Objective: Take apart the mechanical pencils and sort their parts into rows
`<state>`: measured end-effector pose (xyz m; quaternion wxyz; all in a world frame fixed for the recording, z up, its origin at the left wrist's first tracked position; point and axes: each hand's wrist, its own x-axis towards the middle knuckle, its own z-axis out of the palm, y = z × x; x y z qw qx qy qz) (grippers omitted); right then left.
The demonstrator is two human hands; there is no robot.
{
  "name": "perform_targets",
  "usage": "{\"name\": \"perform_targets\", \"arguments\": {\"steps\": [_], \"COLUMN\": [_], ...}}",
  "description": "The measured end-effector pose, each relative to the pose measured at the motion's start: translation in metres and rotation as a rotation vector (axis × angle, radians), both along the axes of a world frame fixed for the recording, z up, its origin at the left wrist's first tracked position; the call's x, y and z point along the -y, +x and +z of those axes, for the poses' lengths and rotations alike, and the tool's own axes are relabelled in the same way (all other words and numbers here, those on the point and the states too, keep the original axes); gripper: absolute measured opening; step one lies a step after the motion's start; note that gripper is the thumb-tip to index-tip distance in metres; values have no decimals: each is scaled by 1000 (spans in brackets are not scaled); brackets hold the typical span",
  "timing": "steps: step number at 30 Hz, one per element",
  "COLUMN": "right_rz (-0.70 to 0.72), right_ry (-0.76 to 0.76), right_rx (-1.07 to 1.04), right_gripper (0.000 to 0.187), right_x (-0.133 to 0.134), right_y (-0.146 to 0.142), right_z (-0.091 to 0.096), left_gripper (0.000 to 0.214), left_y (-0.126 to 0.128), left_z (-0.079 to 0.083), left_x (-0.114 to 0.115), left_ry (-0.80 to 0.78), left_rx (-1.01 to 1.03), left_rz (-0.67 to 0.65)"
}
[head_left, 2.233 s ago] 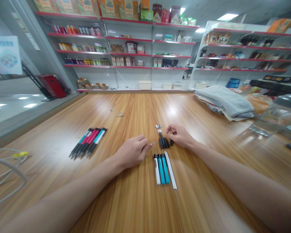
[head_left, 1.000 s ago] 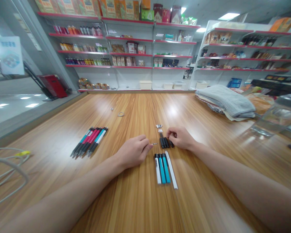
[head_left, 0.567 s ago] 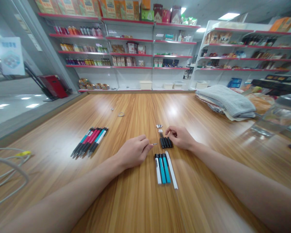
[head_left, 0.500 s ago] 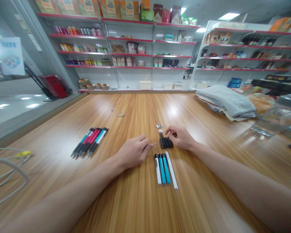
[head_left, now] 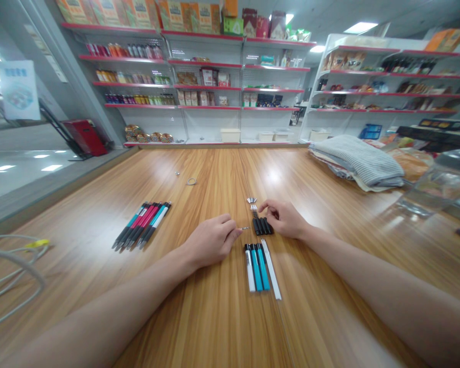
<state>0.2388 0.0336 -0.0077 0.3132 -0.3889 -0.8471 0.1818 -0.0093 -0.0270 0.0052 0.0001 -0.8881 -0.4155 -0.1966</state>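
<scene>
My left hand [head_left: 213, 236] pinches a small thin pen part [head_left: 246, 228], pale and dark, between thumb and fingertips, its tip pointing right. My right hand [head_left: 283, 217] hovers at a short row of black rubber pen grips [head_left: 262, 226], its index finger bent toward the small white parts [head_left: 253, 208] and springs; nothing shows in its fingers. Silver cone tips [head_left: 251, 200] lie just beyond. Nearer me are one white and two blue pen barrels [head_left: 258, 268] with black ends, and white ink refills [head_left: 272, 271] beside them.
Several assembled pens [head_left: 141, 225] lie side by side at left. Farther off is a small ring of cord [head_left: 191, 181]. A white cable [head_left: 15, 266] loops at the left edge. Folded cloths [head_left: 358, 161] and a clear water container [head_left: 433, 184] stand at right. Stocked shelves [head_left: 205, 87] line the back.
My right hand has shifted very slightly left, its index finger reaching closer to the small white parts. My left hand stays in place with the pen part.
</scene>
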Motion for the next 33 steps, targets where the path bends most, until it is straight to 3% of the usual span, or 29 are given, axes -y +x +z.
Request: {"name": "perform_targets", "arguments": {"steps": [4, 7, 13, 17, 27, 33], "right_rz": [9, 32, 249, 298, 129, -117], "right_ry": [17, 110, 343, 440, 370, 237], "right_rx": [-7, -25, 59, 79, -60, -159], "right_gripper": [27, 25, 18, 12, 15, 17], "right_x": [0, 5, 30, 36, 24, 13], "right_y": [2, 2, -16, -31, -25, -16], "right_z": [-2, 4, 23, 19, 14, 12], "left_gripper": [32, 32, 31, 29, 26, 26], "left_y": [0, 0, 2, 2, -1, -1], "left_z": [0, 0, 0, 1, 1, 3], "left_x": [0, 0, 1, 3, 2, 3], "left_ry": [5, 14, 47, 60, 80, 85], "left_rx": [-4, 3, 26, 20, 33, 26], "left_rz": [-5, -5, -14, -50, -21, -13]}}
